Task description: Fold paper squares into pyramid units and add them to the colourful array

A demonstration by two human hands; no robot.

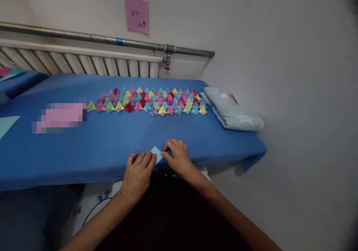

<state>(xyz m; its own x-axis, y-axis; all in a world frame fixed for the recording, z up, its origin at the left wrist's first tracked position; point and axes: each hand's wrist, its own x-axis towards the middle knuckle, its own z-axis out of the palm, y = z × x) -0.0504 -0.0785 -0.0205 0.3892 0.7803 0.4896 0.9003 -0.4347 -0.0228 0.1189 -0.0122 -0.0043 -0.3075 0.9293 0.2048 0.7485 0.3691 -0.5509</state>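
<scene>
Near the front edge of the blue cloth [92,150] lies a small light-blue square of folded paper [157,154], turned with one corner toward the back. My left hand [140,169] holds down its left side with the fingertips; the thumb is hidden. At the right corner, the thumb and bent fingers of my right hand [176,156] close on the paper's edge. Farther back stand several rows of small folded-paper pieces [148,101] in pink, yellow, green, blue, purple and red.
A folded light-blue blanket [233,111] lies at the table's right end. To the left are a blurred-out pink patch [64,115] and a pale green paper [7,124]. A radiator [106,64] and pipe [84,37] run behind, below a pink note [137,15] on the wall.
</scene>
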